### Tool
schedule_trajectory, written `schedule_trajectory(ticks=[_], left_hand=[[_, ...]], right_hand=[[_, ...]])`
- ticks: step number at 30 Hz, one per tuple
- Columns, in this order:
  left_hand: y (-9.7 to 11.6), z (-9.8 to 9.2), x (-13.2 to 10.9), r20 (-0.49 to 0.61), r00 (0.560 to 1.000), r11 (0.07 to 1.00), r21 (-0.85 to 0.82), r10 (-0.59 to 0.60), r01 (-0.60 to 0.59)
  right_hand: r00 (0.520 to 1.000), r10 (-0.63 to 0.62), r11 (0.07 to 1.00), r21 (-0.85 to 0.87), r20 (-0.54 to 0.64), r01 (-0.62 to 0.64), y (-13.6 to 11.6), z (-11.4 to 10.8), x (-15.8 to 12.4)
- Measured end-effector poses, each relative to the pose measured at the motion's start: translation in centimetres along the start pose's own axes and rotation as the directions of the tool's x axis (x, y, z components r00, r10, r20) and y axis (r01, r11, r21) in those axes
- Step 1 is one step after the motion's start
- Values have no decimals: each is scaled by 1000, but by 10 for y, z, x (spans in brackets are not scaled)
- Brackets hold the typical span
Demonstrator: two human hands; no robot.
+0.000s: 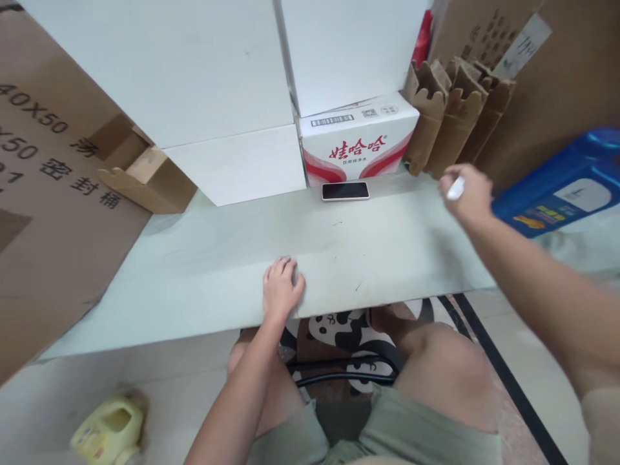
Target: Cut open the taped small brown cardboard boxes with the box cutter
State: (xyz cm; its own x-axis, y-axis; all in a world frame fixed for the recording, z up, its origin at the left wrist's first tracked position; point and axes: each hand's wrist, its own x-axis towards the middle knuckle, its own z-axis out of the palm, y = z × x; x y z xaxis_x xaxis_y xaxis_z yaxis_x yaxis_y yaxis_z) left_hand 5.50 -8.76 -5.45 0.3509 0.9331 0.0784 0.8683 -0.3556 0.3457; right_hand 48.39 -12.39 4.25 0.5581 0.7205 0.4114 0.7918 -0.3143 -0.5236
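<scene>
My left hand (281, 287) rests on the pale table (213, 271) near its front edge, fingers apart and holding nothing. Over the right part of the table, my right hand (469, 194) is closed around a small white object (456, 188), too small to identify. That hand is between the folded brown cardboard pieces (445, 116) and a large blue bottle (557, 187) lying tilted at the right. A phone (345, 191) with a dark screen lies in front of a white and red carton (358, 142).
White boxes (237, 168) stand along the back. A big brown carton (53, 194) and a small open cardboard box (155, 177) are at the left. A yellow jug (109, 429) sits on the floor at lower left. My knees are below the table edge.
</scene>
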Motion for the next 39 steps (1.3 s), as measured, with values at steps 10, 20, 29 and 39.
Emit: schedule_trajectory(ticks=[10, 20, 29, 39], left_hand=[[-11, -11, -10, 80, 997, 975, -221, -15, 32], [-193, -169, 158, -222, 971, 992, 61, -94, 110], [-268, -237, 233, -236, 962, 907, 360, -139, 219], [-188, -215, 107, -141, 988, 872, 489, 66, 12]], right_hand=[[848, -320, 943, 231, 424, 240, -71, 121, -175], [813, -438, 892, 73, 384, 446, -69, 120, -181], [804, -439, 887, 52, 402, 458, -75, 116, -179], [814, -437, 882, 4, 383, 471, -72, 123, -179]])
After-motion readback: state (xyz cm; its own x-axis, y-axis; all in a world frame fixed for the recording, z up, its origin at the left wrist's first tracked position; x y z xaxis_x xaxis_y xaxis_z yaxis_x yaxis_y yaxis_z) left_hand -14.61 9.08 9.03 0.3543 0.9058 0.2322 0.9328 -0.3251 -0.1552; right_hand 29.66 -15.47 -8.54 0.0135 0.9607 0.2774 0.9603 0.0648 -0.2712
